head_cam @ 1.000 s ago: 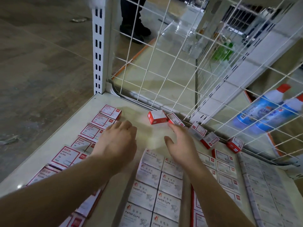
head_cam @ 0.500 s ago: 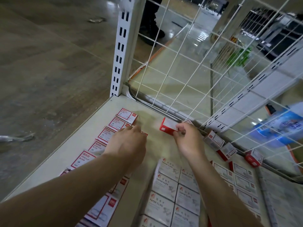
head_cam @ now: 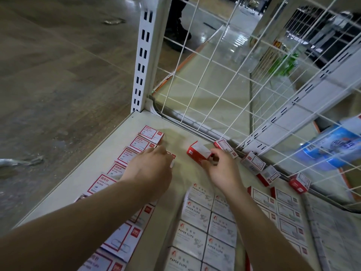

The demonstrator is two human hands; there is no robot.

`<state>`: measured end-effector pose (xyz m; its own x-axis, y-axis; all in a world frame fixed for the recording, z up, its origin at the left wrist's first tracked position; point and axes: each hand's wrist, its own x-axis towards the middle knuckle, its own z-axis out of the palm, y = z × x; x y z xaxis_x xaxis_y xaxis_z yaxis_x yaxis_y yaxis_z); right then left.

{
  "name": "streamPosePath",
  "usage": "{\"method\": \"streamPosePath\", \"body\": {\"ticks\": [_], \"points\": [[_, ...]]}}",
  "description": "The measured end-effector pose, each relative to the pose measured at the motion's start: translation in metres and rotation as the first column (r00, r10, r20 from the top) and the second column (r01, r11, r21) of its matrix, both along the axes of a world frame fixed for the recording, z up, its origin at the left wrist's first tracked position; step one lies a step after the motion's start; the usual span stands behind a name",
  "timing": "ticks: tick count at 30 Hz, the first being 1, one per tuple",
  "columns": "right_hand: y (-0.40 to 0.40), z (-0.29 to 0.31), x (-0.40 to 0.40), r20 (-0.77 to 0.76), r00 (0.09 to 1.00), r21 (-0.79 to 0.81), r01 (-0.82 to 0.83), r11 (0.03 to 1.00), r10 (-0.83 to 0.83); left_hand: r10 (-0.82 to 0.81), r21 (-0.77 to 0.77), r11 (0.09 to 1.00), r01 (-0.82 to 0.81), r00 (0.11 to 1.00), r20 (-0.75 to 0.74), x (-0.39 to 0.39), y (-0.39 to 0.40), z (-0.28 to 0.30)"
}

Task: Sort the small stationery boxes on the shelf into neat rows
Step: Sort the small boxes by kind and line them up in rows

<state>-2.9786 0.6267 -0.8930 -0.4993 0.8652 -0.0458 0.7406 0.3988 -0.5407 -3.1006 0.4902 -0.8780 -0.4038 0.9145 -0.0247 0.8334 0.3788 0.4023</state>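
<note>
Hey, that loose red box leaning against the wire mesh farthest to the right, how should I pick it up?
Pinch the tilted red box across its two narrow red sides, coming from above and the front with the right hand. The wire mesh blocks its back, and its white face tips upward.

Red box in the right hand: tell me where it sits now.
In the head view, the red box is mid-shelf near the wire back, pinched by the right hand.

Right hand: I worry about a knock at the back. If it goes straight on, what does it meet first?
Likely the wire grid at the shelf's back; the right hand already pinches a red box, which leads. Depth is unclear.
</note>
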Motion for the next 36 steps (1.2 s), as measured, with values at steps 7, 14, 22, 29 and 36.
{"method": "streamPosePath", "body": {"ticks": [7, 14, 22, 29, 36], "points": [[-0.022, 0.016, 0.03, -0.083, 0.996, -0.145, -0.027, 0.989, 0.015, -0.021, 0.076, 0.997, 0.019, 0.999, 0.028, 0.004, -0.01, 0.007], [-0.043, 0.037, 0.048, -0.165, 0.986, -0.226, -0.07, 0.972, 0.033, -0.15, 0.197, 0.969, 0.15, 0.989, -0.013, 0.019, -0.011, 0.02], [-0.052, 0.058, 0.05, -0.239, 0.97, -0.276, -0.106, 0.955, 0.038, -0.16, 0.259, 0.953, 0.156, 0.987, -0.007, 0.027, -0.01, 0.028], [-0.057, 0.055, 0.055, -0.223, 0.973, -0.226, -0.101, 0.969, 0.05, -0.066, 0.12, 0.992, 0.022, 0.922, 0.38, 0.026, -0.009, 0.028], [-0.062, 0.044, 0.056, -0.204, 0.977, -0.245, -0.115, 0.963, 0.064, 0.004, 0.022, 1.0, -0.018, 0.856, 0.516, 0.029, -0.014, 0.025]]}}
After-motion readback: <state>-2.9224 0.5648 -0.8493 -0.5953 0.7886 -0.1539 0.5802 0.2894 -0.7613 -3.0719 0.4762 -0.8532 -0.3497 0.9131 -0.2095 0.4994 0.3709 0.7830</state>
